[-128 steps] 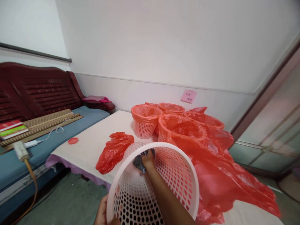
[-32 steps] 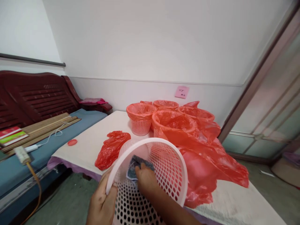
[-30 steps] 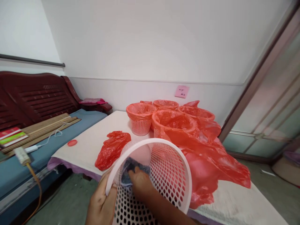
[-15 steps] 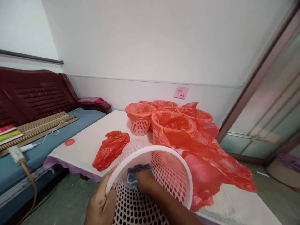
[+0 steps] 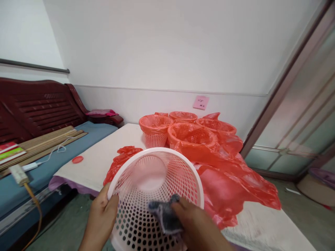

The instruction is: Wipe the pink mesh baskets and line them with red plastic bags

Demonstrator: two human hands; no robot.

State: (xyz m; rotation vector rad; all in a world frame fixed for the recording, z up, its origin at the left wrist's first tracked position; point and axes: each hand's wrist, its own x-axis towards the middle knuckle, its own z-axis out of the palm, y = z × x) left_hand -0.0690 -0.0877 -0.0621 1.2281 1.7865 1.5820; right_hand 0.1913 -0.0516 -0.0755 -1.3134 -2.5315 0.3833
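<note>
Tilted with its mouth toward me is a white plastic wastebasket [image 5: 150, 176] with holes through its sides. My left hand [image 5: 101, 211] grips its rim at the left, thumb inside. A grey-blue cloth [image 5: 166, 214] is bunched in my right hand [image 5: 192, 219], which is closed on it at the basket's opening and slightly blurred. Behind the basket lies a crumpled red plastic bag [image 5: 121, 160], partly hidden by it. To the right, a red plastic sheet of bag film [image 5: 235, 184] spreads over the table.
Several baskets lined with red bags [image 5: 155, 134] stand at the back of the white-covered table [image 5: 96, 157]. A red disc [image 5: 77, 159] lies at the table's left. Beyond are a wooden sofa [image 5: 42, 101], a power strip [image 5: 18, 174] and a glass door [image 5: 285, 139].
My right hand has drawn the cloth from deep inside the basket back toward its opening. The basket has shifted left and turned its mouth more toward me, showing its bottom.
</note>
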